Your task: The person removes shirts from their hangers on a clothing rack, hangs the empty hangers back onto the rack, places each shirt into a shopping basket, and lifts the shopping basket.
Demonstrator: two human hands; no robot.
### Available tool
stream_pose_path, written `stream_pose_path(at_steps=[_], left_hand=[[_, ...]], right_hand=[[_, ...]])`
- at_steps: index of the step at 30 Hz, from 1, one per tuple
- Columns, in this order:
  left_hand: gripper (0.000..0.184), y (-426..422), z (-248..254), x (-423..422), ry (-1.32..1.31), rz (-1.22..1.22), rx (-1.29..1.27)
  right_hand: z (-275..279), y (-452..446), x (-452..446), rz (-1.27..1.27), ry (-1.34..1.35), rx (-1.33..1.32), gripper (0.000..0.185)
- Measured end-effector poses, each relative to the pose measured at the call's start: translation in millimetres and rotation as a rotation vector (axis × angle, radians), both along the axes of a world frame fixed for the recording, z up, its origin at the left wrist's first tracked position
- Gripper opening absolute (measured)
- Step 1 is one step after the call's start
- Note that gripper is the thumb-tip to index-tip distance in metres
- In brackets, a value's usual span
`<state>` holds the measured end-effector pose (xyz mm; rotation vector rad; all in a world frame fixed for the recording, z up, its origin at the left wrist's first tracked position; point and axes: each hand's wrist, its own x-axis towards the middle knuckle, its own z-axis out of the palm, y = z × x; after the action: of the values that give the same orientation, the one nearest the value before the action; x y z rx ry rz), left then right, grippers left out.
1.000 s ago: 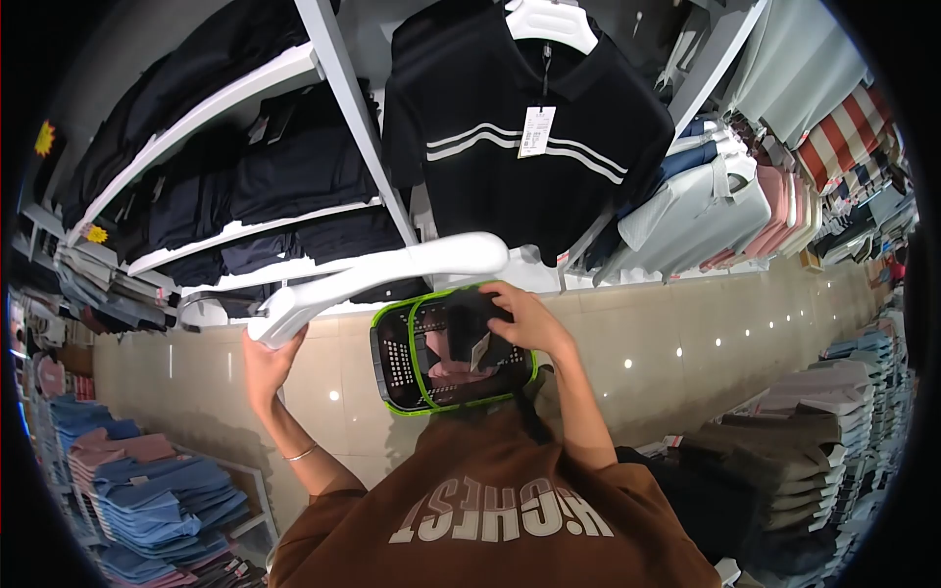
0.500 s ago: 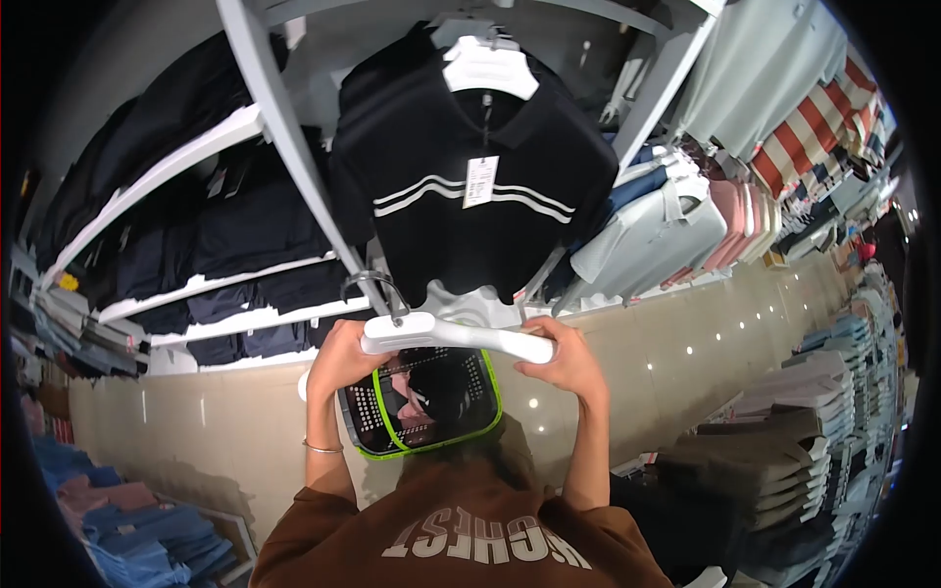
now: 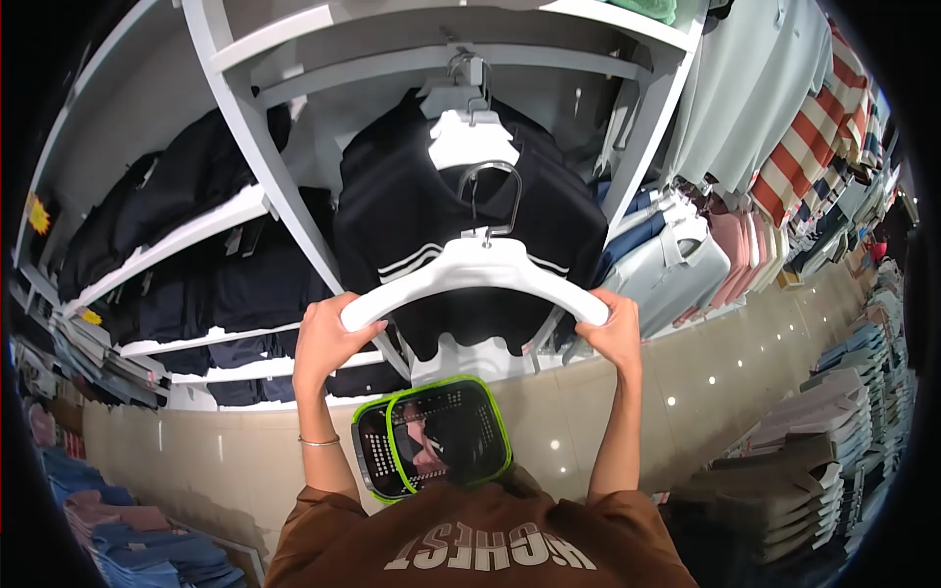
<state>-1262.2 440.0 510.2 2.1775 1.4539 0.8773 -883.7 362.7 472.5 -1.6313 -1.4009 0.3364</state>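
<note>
I hold a white clothes hanger [image 3: 475,267] out in front of me, its metal hook pointing up. My left hand [image 3: 333,338] is closed round its left end, and my right hand [image 3: 613,333] grips the right end. No garment is on it. Behind the hanger, a black knit shirt [image 3: 392,216] with two white chest stripes hangs on another white hanger [image 3: 470,140] from the rack. The hanger in my hands covers part of the stripes. Below it, a black basket with a bright green rim [image 3: 505,431] stands on the floor and contains pink and dark items.
White shelves [image 3: 186,245] with folded dark clothes are at left. Light polo shirts [image 3: 667,269] and a red-striped garment [image 3: 809,137] hang at right. Stacks of folded clothes [image 3: 774,490] line the lower right, and folded denim [image 3: 147,544] lies at lower left.
The hanger has been raised and turned from edge-on to facing me, hook now upright. My hands have moved farther apart to its ends. The view has tilted up a little.
</note>
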Motion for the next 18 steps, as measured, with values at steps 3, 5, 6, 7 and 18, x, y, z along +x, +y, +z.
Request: stream_pose_path(at_steps=[3,5,6,7,18], left_hand=[[0.033,11,14,10,-0.043,0.018,0.015],[0.036,22,13,9,-0.143,0.004,0.027],[0.037,27,10,7,-0.232,-0.022,0.056],[0.037,30,13,7,-0.321,-0.047,0.082],[0.033,90,30,14,-0.5,-0.041,0.092]], right_hand=[[16,25,14,0.017,-0.015,0.009,0.028],[36,34,16,0.008,-0.013,0.011,0.029],[43,38,19,0.016,-0.027,0.035,0.029],[49,42,23,0.025,-0.041,0.056,0.029],[84,97,35,0.037,-0.071,-0.008,0.032]])
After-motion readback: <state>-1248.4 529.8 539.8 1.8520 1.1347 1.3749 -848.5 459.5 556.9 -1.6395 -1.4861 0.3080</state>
